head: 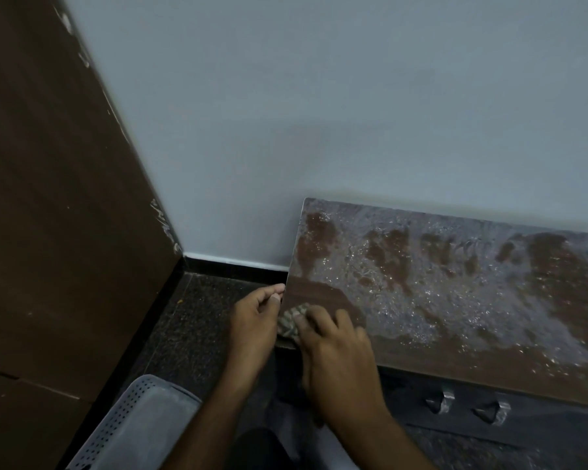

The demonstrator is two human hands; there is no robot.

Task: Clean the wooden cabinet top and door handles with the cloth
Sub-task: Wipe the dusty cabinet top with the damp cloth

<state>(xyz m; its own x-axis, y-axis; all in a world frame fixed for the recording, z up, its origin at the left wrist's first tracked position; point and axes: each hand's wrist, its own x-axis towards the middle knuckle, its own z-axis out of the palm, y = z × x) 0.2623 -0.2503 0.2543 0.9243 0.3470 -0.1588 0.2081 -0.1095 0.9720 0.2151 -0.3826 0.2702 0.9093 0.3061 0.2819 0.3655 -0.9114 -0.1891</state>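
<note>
The low wooden cabinet top [455, 283] stretches along the wall, coated with grey dust and glinting specks except for a dark wiped strip near its left front corner. A small patterned cloth [291, 320] lies on that corner. My right hand [333, 351] presses down on the cloth with fingers spread over it. My left hand [255, 320] holds the cabinet's left edge, fingertips curled against the side. Two metal door handles [469, 405] show on the cabinet front below the top.
A dark brown wooden panel [55, 198] stands to the left, meeting the pale wall [319, 96] at the corner. A grey perforated plastic basket [126, 425] sits on the speckled dark floor [197, 317] near my left arm.
</note>
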